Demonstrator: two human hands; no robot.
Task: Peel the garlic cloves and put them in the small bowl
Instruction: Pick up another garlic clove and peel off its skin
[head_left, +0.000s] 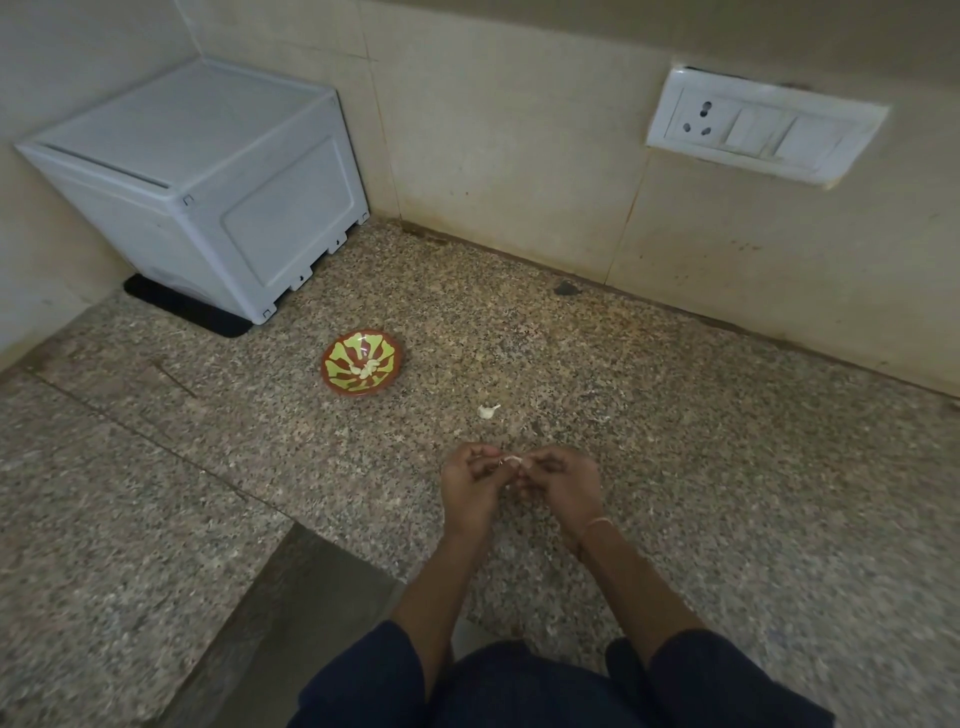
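Garlic clove (511, 459) sits pinched between the fingertip grips of left hand (470, 486) and right hand (563, 488).

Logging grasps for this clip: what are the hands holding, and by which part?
A garlic clove: left hand pinches its left end, right hand its right end.

The counter (675, 467) is speckled granite, smooth and dully polished. The far-left storage box (208, 171) and the right socket plate (763, 124) are smooth white plastic. The small bowl (340, 347) looks glazed and glossy; the garlic clove (511, 459) has papery skin.
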